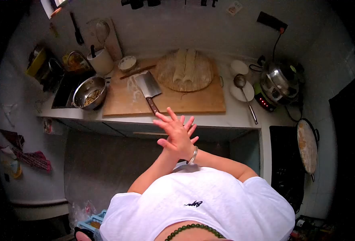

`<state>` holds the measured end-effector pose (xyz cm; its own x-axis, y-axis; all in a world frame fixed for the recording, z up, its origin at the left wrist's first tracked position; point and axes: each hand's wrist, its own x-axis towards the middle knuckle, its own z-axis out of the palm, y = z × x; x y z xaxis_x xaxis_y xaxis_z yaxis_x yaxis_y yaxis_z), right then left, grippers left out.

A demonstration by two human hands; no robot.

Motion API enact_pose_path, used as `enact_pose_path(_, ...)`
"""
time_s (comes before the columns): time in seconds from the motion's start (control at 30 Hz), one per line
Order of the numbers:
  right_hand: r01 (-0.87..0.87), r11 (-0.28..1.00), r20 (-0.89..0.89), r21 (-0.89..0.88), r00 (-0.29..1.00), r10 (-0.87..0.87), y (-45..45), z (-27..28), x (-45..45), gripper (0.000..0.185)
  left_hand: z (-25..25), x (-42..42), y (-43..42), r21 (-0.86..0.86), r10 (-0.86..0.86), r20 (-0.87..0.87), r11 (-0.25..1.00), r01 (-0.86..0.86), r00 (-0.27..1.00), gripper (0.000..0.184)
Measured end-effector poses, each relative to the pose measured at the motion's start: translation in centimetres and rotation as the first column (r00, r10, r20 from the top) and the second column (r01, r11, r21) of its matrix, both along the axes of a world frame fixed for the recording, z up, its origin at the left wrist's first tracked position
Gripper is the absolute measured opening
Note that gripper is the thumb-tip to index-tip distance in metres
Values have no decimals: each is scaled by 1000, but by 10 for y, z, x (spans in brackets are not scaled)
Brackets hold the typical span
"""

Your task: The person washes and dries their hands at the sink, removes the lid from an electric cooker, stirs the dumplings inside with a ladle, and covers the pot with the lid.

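The right hand [176,135] overlaps the left hand [192,129], fingers spread, holding nothing; toward eleven o'clock, the cleaver [148,85] lies on the wooden board [199,103], likely heavy, stiff, best gripped by its handle [152,105].

Countertop: long pale slab [238,115], bearing a wide rectangular light-wood board [187,103]
On the board: broad steel cleaver with brown handle [148,85] towards its front edge, thin brown wooden stick [128,75] behind, round straw-coloured mat [204,79] at back right
Left of the board: round steel bowl [80,91]
Right of the board: round white plate [236,93], then silver-domed electric pot [281,78] farther off
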<state>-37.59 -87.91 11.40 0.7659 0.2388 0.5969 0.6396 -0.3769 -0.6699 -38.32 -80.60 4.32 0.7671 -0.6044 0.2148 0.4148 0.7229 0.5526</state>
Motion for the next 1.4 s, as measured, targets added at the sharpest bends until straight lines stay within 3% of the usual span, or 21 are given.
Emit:
enact_pose_path(0.17,-98,994,-116,-46,989,92,9,-9,-6,56,47,-1,-3,198,182,-82,967,-163,980,69)
enact_pose_path(0.23,-77,979,-79,-191,995,62,12,-8,-12,56,77,4,-5,332,301,-110,909,-250,947,75)
enact_pose_path(0.3,-171,961,-39,-217,985,166,9,-14,-13,55,61,14,1,394,365,-119,871,-293,923,79)
enact_pose_path(0.33,-180,950,-17,-255,983,182,6,-19,-9,56,24,27,14,204,216,-163,962,-181,963,73)
enact_pose_path(0.43,-230,905,36,-359,965,260,-8,-22,0,61,12,30,17,-2,56,-154,998,-56,987,67)
enact_pose_path(0.57,-184,906,93,-381,967,235,-15,-31,3,68,14,21,6,86,208,-299,978,-191,931,69)
enact_pose_path(0.63,-200,938,13,-283,977,213,-22,-31,5,67,22,16,8,139,253,-353,966,-217,901,70)
enact_pose_path(0.7,-7,917,13,-399,1000,14,-39,-35,18,60,32,8,14,194,267,-394,959,-205,879,75)
enact_pose_path(0.77,-130,853,-283,-505,959,-21,-53,-35,18,49,18,6,16,114,-59,-296,989,96,954,80)
enact_pose_path(0.83,-75,894,-181,-441,983,-7,-59,-37,16,35,14,2,17,122,-67,-341,986,115,938,85)
enact_pose_path(0.9,-175,942,-343,-287,937,70,-68,-44,17,30,17,-5,15,203,-76,-293,969,140,953,85)
enact_pose_path(0.93,-191,973,-536,-129,839,93,-71,-41,17,32,44,-13,9,277,3,-297,957,83,955,80)
enact_pose_path(0.97,-191,973,-533,-131,841,94,-73,-43,16,32,44,-12,10,276,4,-294,958,81,956,80)
enact_pose_path(1.03,-181,929,-616,324,705,352,-76,-53,14,40,43,-9,12,221,-71,-141,970,101,987,72)
enact_pose_path(1.1,-263,923,-623,280,681,383,-81,-63,19,50,33,-6,17,224,-61,-98,971,82,993,64)
enact_pose_path(1.17,-218,795,-425,566,749,508,-74,-39,14,61,41,-3,15,222,-48,-52,973,58,998,57)
enact_pose_path(1.2,-269,664,-354,697,676,646,-82,-19,10,66,52,-4,13,135,42,-88,990,-30,995,49)
enact_pose_path(1.23,-270,663,-354,699,675,647,-79,-12,8,66,70,-5,10,53,129,-132,991,-123,983,42)
enact_pose_path(1.27,-154,566,-302,810,718,627,-72,-8,7,64,91,-8,7,-112,68,-267,989,-101,961,32)
enact_pose_path(1.33,-46,378,-238,925,705,668,-58,8,-2,46,72,-10,-14,-57,96,-280,992,-116,955,30)
enact_pose_path(1.4,62,316,-265,947,708,654,-62,-12,0,30,43,-7,-23,-17,84,-272,996,-92,959,26)
